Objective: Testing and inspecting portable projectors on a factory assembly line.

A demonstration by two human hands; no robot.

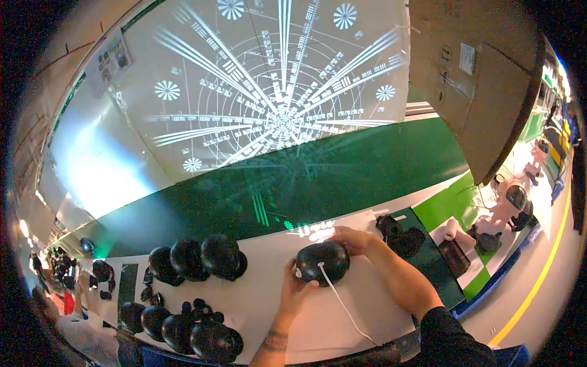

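Note:
A black, rounded, egg-shaped device (327, 263) is held just above the white worktop (263, 306). My left hand (295, 284) cups its left and lower side, with the thumb near the bottom edge. My right hand (353, 240) grips its far right side, and some of those fingers are hidden behind it. A white cable (343, 300) is plugged into the face towards me and trails down to the near edge. Bright light spots (321, 231) fall on the surface just beyond the device.
Several similar black round devices (220, 254) stand in two rows at left. Black parts (400, 235) lie at right on a dark green mat (437, 269). A white test pattern (282, 122) shines on the far board. A cardboard panel (477, 85) hangs upper right; people are at both sides.

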